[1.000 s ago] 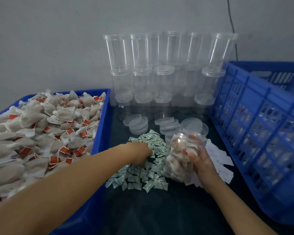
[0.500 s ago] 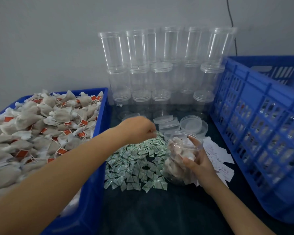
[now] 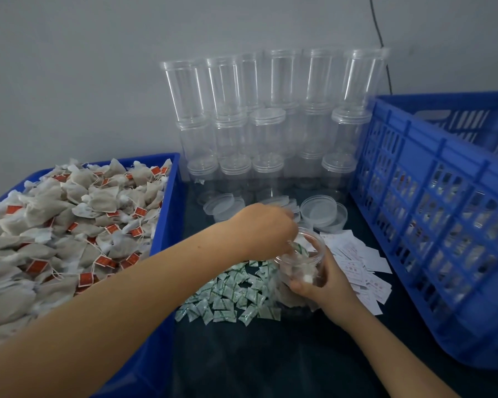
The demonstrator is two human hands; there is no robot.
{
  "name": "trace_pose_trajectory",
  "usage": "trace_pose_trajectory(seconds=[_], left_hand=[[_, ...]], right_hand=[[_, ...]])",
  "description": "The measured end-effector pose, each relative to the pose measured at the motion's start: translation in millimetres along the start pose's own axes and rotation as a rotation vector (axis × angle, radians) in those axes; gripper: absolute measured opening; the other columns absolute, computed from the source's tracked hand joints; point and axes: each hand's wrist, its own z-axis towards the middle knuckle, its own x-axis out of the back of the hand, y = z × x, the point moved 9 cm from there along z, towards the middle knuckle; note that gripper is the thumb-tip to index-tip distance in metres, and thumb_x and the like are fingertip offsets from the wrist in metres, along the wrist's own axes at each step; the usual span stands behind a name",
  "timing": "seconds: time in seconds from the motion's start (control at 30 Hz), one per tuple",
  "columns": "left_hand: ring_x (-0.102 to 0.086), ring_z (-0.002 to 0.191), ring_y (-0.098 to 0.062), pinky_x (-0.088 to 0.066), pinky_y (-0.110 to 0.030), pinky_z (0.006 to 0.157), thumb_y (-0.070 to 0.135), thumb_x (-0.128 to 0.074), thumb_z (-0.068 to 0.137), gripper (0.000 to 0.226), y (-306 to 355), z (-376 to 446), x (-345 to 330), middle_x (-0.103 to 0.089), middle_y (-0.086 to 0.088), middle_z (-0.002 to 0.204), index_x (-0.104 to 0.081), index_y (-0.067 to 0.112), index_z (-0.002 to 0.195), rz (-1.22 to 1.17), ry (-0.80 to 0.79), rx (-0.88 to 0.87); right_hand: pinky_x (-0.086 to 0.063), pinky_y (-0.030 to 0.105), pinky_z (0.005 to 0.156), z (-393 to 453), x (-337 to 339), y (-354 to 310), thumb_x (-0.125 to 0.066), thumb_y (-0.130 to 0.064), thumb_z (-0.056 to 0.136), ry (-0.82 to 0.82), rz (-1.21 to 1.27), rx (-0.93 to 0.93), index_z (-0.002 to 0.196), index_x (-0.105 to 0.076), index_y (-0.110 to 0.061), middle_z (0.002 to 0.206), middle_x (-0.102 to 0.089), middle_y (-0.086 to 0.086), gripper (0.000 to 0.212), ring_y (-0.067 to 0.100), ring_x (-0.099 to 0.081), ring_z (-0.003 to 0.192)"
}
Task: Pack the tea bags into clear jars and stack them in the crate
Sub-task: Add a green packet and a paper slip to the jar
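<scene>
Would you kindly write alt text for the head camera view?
A left hand drops a green-and-white sachet into a clear jar gripped by the right hand, between a tea bag bin and a blue crate.

One head-worn wide view looks forward and down, close over the dark table [image 3: 270,354].

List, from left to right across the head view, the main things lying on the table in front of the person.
Blue tray heaped with tea bags → pile of small green-and-white sachets → clear jar gripped by the right hand → white paper slips → blue crate.
</scene>
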Motion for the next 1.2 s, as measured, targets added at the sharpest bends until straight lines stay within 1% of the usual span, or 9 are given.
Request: trace_pose_trajectory(seconds=[0.13, 0.23, 0.33, 0.43, 0.6, 0.73, 0.9, 1.03, 1.2], left_hand=[[-0.053, 0.098, -0.015, -0.045, -0.031, 0.081, 0.047, -0.055, 0.093, 0.038, -11.9, -1.6, 8.2, -0.056, 0.002, 0.112, -0.063, 0.02, 0.119, -0.237, 0.024, 0.047], [-0.049, 0.085, -0.011, -0.044, -0.027, 0.077, 0.042, -0.055, 0.094, 0.031, -27.2, 0.6, 20.3, -0.054, 0.005, 0.097, -0.067, 0.018, 0.109, -0.399, 0.149, 0.124], [-0.051, 0.082, -0.01, -0.045, -0.027, 0.077, 0.037, -0.057, 0.094, 0.025, -32.0, 12.7, 15.2, -0.056, 0.006, 0.093, -0.069, 0.017, 0.104, -0.459, 0.163, 0.16], [-0.057, 0.087, -0.014, -0.047, -0.028, 0.08, 0.032, -0.059, 0.093, 0.024, -20.7, 35.2, -3.3, -0.062, 0.003, 0.095, -0.069, 0.013, 0.104, -0.498, 0.094, 0.144], [-0.056, 0.11, -0.023, -0.045, -0.033, 0.091, 0.035, -0.061, 0.092, 0.038, 8.9, 74.3, -54.7, -0.06, -0.006, 0.123, -0.061, 0.012, 0.123, -0.462, -0.05, 0.112], [-0.053, 0.117, -0.022, -0.038, -0.025, 0.087, 0.038, -0.062, 0.092, 0.049, 30.3, 101.1, -80.7, -0.055, -0.007, 0.133, -0.054, 0.012, 0.132, -0.536, -0.094, 0.107], [-0.054, 0.118, -0.026, -0.043, -0.035, 0.1, 0.018, -0.06, 0.092, 0.042, 53.2, 123.1, -97.2, -0.057, -0.011, 0.129, -0.054, 0.012, 0.133, -0.566, -0.176, 0.06], [-0.057, 0.11, -0.024, -0.046, -0.033, 0.091, 0.02, -0.069, 0.085, 0.036, 55.1, 128.5, -100.2, -0.063, -0.007, 0.118, -0.064, 0.013, 0.12, -0.58, -0.165, 0.032], [-0.059, 0.103, -0.02, -0.044, -0.025, 0.081, 0.022, -0.071, 0.084, 0.033, 53.2, 128.8, -92.2, -0.066, -0.005, 0.114, -0.068, 0.014, 0.116, -0.61, -0.025, 0.04]], right_hand=[[-0.05, 0.019, 0.09, -3.4, 3.1, -2.1, -0.086, -0.043, 0.053, 0.001, -0.002, 0.013, 0.146, -0.034, -0.029, 0.139, -0.055, -0.006, 0.108, 0.003, -0.058, 0.12], [-0.048, 0.011, 0.088, -11.2, 6.2, -4.0, -0.086, -0.043, 0.052, 0.02, 0.019, 0.022, 0.14, -0.038, -0.037, 0.136, -0.054, -0.015, 0.1, -0.008, -0.055, 0.119], [-0.046, 0.006, 0.086, -23.7, 7.0, -3.4, -0.086, -0.041, 0.053, 0.017, 0.01, 0.038, 0.134, -0.04, -0.044, 0.127, -0.058, -0.025, 0.094, -0.014, -0.053, 0.116], [-0.046, 0.007, 0.087, -39.6, 7.8, -0.8, -0.09, -0.036, 0.054, -0.004, -0.021, 0.046, 0.137, -0.037, -0.045, 0.125, -0.058, -0.032, 0.099, -0.01, -0.055, 0.118], [-0.045, 0.013, 0.095, -62.7, 25.5, -3.6, -0.093, -0.051, 0.055, 0.052, -0.053, 0.075, 0.138, -0.042, -0.053, 0.135, -0.056, -0.02, 0.097, 0.003, -0.054, 0.126], [-0.046, 0.022, 0.1, -68.9, 42.8, -1.8, -0.093, -0.044, 0.057, 0.101, -0.082, 0.112, 0.138, -0.044, -0.047, 0.139, -0.055, -0.012, 0.095, 0.011, -0.052, 0.13], [-0.047, 0.028, 0.103, -72.9, 48.9, 8.2, -0.091, -0.028, 0.057, 0.123, -0.102, 0.126, 0.139, -0.044, -0.046, 0.139, -0.056, -0.011, 0.096, 0.012, -0.053, 0.129], [-0.048, 0.033, 0.103, -71.2, 50.0, 12.4, -0.091, -0.023, 0.059, 0.113, -0.077, 0.109, 0.143, -0.042, -0.036, 0.137, -0.058, -0.002, 0.098, 0.019, -0.054, 0.129], [-0.048, 0.025, 0.097, -69.1, 49.0, 9.2, -0.092, -0.049, 0.058, 0.125, -0.035, 0.077, 0.136, -0.048, -0.039, 0.133, -0.06, -0.004, 0.09, 0.018, -0.057, 0.125]])
